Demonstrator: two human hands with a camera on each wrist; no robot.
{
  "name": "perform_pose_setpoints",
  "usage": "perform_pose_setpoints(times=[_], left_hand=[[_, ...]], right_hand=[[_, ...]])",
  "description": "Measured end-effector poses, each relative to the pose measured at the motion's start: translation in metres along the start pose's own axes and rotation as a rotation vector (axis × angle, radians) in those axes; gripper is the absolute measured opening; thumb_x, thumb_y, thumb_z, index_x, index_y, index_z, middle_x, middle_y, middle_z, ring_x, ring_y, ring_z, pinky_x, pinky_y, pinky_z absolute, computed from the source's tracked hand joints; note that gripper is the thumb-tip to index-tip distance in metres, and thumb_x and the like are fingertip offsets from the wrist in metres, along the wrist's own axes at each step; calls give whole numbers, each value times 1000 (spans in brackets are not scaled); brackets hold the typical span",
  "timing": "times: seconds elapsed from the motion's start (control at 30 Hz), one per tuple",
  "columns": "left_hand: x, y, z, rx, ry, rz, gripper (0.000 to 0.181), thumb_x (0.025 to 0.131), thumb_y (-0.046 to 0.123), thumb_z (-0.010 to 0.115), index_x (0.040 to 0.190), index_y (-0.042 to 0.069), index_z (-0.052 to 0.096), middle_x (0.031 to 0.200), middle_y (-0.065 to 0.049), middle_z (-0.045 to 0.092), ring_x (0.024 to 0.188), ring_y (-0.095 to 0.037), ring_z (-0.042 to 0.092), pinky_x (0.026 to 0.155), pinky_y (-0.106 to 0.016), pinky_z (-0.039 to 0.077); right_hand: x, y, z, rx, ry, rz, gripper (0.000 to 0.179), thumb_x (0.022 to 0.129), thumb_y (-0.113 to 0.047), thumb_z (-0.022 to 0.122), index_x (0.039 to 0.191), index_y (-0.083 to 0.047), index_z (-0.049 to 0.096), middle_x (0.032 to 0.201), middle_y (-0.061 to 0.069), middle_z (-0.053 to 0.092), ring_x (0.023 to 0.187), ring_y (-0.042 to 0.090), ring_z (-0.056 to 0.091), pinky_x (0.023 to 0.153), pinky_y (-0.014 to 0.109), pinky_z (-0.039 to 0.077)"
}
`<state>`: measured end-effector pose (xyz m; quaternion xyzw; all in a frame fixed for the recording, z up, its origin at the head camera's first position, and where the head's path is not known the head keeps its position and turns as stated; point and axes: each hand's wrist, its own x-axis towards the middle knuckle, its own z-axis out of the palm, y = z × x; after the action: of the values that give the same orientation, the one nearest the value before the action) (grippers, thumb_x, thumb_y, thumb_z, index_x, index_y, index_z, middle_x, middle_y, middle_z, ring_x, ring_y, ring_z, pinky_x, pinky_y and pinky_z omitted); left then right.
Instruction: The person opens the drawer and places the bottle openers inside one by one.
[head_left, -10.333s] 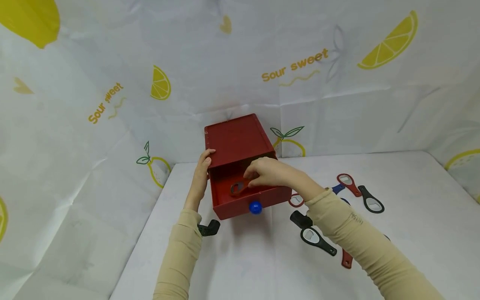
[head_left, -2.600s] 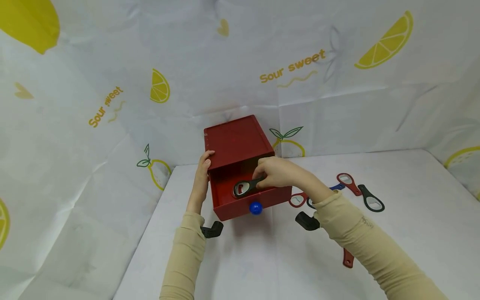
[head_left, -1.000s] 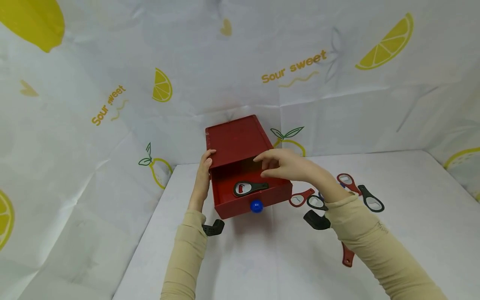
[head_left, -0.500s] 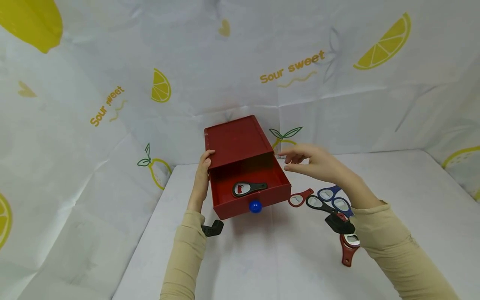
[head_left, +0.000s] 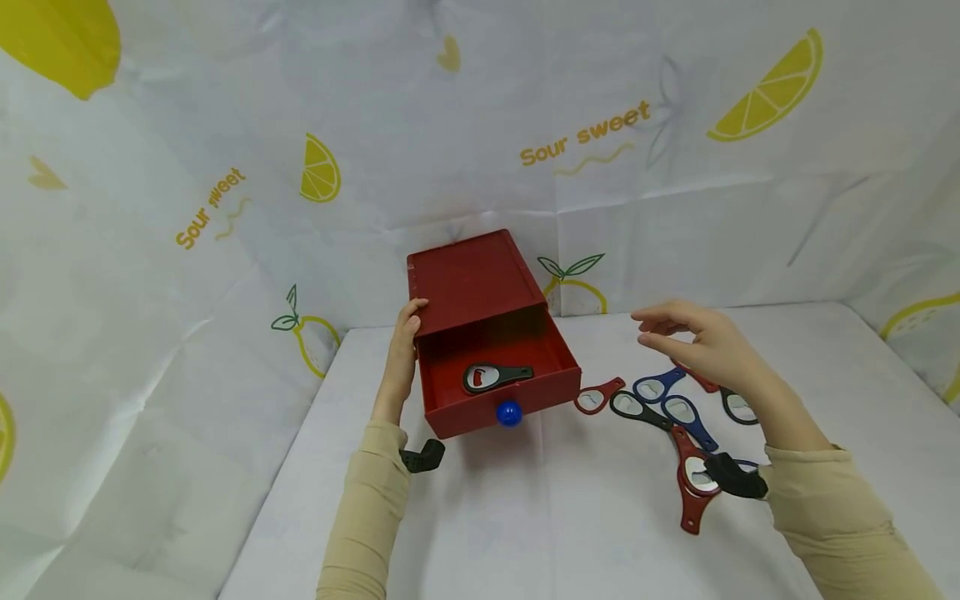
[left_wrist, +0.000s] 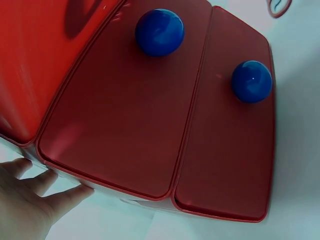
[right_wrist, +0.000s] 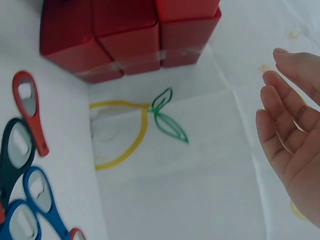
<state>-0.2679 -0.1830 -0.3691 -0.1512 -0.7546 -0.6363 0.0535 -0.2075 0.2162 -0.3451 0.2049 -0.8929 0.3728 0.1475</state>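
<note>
A red drawer cabinet [head_left: 476,279] stands with its top drawer [head_left: 501,398] pulled out. A black bottle opener [head_left: 497,377] lies in that drawer near its front; a red thing shows through its ring. My left hand [head_left: 399,358] rests against the cabinet's left side, a fingertip at the top edge. In the left wrist view its fingers [left_wrist: 37,182] lie fairly straight along the side wall. To the right of the cabinet, my right hand [head_left: 701,342] hovers above the table with nothing in it, fingers relaxed, also seen bare in the right wrist view.
Loose bottle openers lie right of the cabinet: a red one [head_left: 597,397], a black one [head_left: 637,408], blue ones [head_left: 686,417] and more red ones [head_left: 692,500]. Some overlap. Blue knobs [left_wrist: 251,81] stick out from the drawer fronts. A lemon-print sheet [head_left: 675,225] hangs behind.
My right hand earlier held a red-brown opener, then a black one, in the drawer. It let go of the black one and moved right, out over the table. My left hand stayed put.
</note>
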Motion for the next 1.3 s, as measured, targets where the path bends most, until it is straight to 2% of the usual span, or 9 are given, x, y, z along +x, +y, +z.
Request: perform_pose_setpoints(times=[0.1, 0.2, 0.3, 0.4, 0.47, 0.63, 0.7, 1.0, 1.3], left_hand=[[1, -1, -1, 9, 2, 2, 46, 96, 35, 28, 138, 17, 33, 144, -11, 30, 120, -24, 38, 90, -37, 35], [1, -1, -1, 11, 3, 2, 46, 96, 36, 28, 138, 17, 33, 143, -11, 31, 121, -24, 38, 90, -37, 35], [1, -1, -1, 9, 4, 2, 46, 96, 35, 28, 138, 17, 33, 143, -11, 32, 121, -24, 38, 91, -37, 35], [1, 0, -1, 5, 3, 2, 46, 96, 35, 28, 138, 17, 33, 143, -11, 32, 120, -24, 38, 91, -37, 35], [1, 1, 0, 4, 3, 1, 46, 96, 34, 27, 138, 16, 33, 143, -12, 31, 120, -24, 38, 91, -38, 35], [1, 2, 0, 2, 2, 2, 45, 96, 34, 27, 138, 16, 33, 143, -12, 31, 120, -24, 37, 91, -37, 35], [1, 2, 0, -4, 2, 2, 45, 96, 33, 27, 138, 16, 33, 143, -12, 31, 120, -24, 37, 91, -37, 35], [-1, 1, 0, 1, 9, -1, 46, 96, 33, 27, 138, 16, 33, 144, -11, 29, 121, -25, 36, 92, -39, 34], [-1, 2, 1, -5, 5, -4, 45, 96, 33, 27, 138, 16, 33, 144, -12, 30, 122, -26, 36, 93, -40, 34]], right_hand=[[-10, 12, -3, -9, 14, 43, 29, 86, -18, 65, 115, -17, 64, 97, -7, 62, 86, -11, 50, 74, 10, 41], [-21, 23, -5, -15, 4, 74, 31, 87, -19, 64, 117, -13, 63, 101, -1, 63, 88, -16, 46, 80, 28, 47], [-31, 35, -5, -16, -17, 111, 33, 88, -21, 62, 119, -9, 61, 106, 7, 62, 88, -20, 42, 75, 37, 49], [-39, 47, -3, -37, -46, 153, 35, 89, -24, 61, 120, -8, 59, 108, 13, 62, 87, -18, 44, 68, 27, 50], [-44, 56, -1, -59, -79, 175, 38, 89, -26, 61, 122, -7, 58, 109, 16, 62, 90, -5, 54, 65, 23, 50], [-56, 72, 9, -89, -165, 215, 43, 88, -26, 62, 123, -2, 55, 110, 23, 62, 98, 37, 58, 75, 45, 52], [-59, 76, 13, -94, -185, 233, 43, 87, -26, 63, 122, -1, 55, 110, 23, 62, 97, 37, 58, 75, 49, 51], [-69, 92, 25, -137, -300, 320, 47, 85, -27, 65, 120, 2, 56, 106, 23, 62, 89, 31, 59, 69, 44, 51], [-79, 106, 36, -163, -347, 310, 42, 80, -14, 68, 114, 8, 56, 92, 19, 63, 81, 27, 60, 68, 44, 52]])
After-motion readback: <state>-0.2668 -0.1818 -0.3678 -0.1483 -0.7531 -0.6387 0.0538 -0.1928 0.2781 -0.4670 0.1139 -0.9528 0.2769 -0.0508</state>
